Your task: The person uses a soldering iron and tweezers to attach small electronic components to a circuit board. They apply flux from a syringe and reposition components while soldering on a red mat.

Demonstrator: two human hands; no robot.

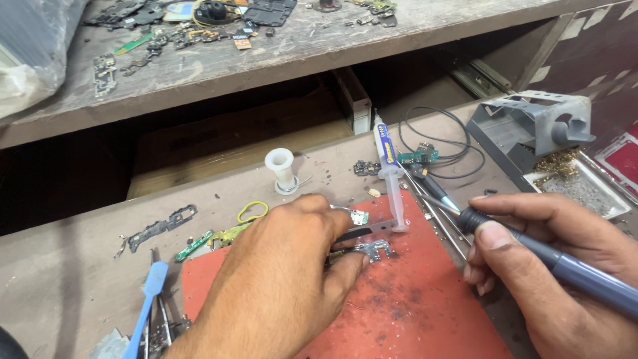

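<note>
A worn, dusty workbench (80,279) carries a scorched red work mat (412,312), with a grey iron stand (525,126) at the far right. The right hand (551,266) is clenched pen-fashion round a blue soldering iron (565,266). The left hand (279,279) pinches tweezers (362,232) over a small circuit board (359,216) at the mat's top edge. That board looks light, thin and fragile, best gripped by its edges.
</note>
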